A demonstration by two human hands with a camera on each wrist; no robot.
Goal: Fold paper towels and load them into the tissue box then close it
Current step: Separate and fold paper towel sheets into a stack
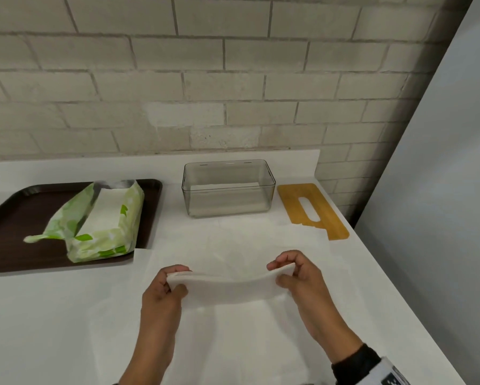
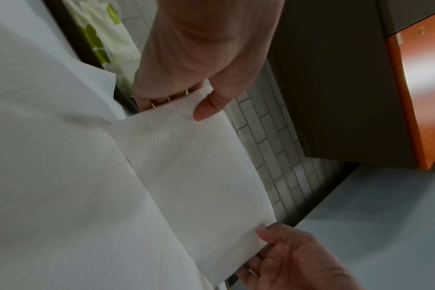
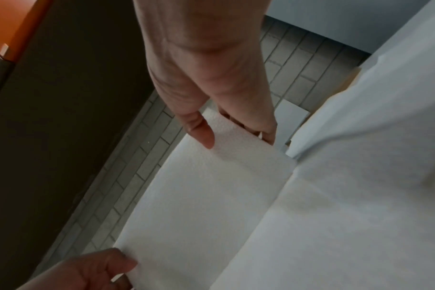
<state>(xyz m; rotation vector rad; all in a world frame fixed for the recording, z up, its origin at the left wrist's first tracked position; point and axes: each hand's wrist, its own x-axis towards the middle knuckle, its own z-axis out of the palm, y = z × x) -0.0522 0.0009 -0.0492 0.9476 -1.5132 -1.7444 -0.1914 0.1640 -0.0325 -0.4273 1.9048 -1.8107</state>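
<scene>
On the far left a dark tray (image 1: 8,218) lies on the white counter (image 1: 52,315). On it sits an opened green-and-white pack (image 1: 100,223) with a stack of white paper towels showing inside.

Right of the tray, near the brick wall (image 1: 177,79), stands a clear tissue box (image 1: 227,187), open on top, with what looks like white paper lying low inside. Just right of the box a wooden lid (image 1: 313,209) with a long slot lies flat on the counter, its near edge partly covered by a sheet of paper.

In the near middle, a folded paper towel (image 1: 227,287) is held up a little above the counter and sags slightly in the middle. The left hand (image 1: 164,295) pinches its left end, thumb on the near face and fingers curled over the top edge. The right hand (image 1: 297,276) pinches the right end the same way. Both wrist views show the thumb pressed on the towel with the fingers behind it.

More white paper lies spread flat on the counter under and beyond the hands.

At the near right a dark cuff (image 1: 355,359) shows on the right wrist.
</scene>
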